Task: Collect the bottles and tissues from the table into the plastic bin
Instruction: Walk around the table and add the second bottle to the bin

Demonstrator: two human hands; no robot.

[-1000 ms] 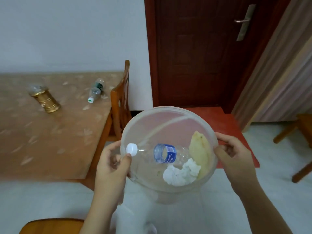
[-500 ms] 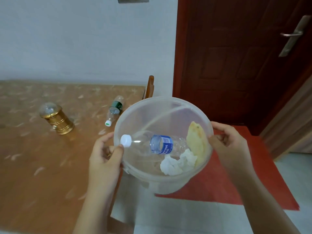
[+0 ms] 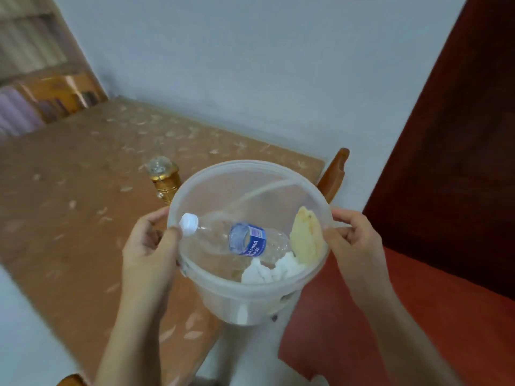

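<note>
I hold a translucent plastic bin (image 3: pixel 250 299) in the air by its rim, over the right end of the table (image 3: pixel 69 218). My left hand (image 3: pixel 152 246) grips the left rim and my right hand (image 3: pixel 354 240) grips the right rim. Inside the bin lies a clear bottle (image 3: pixel 239 238) with a blue label and white cap, leaning toward the left rim. Crumpled white tissues (image 3: pixel 273 270) lie at the bottom, beside a yellowish scrap (image 3: pixel 305 238). The green-labelled bottle seen earlier on the table is hidden behind the bin.
A gold and glass jar (image 3: pixel 164 176) stands on the brown patterned table just behind the bin. A wooden chair back (image 3: pixel 334 174) rises at the table's right end. A dark red door (image 3: pixel 459 149) and red mat (image 3: pixel 390 316) are on the right, and shelves (image 3: pixel 33 79) at far left.
My view has swung left and tilted. The bin has moved left over the table's end and now covers the green-labelled bottle. Both hands keep their grip on the rim.
</note>
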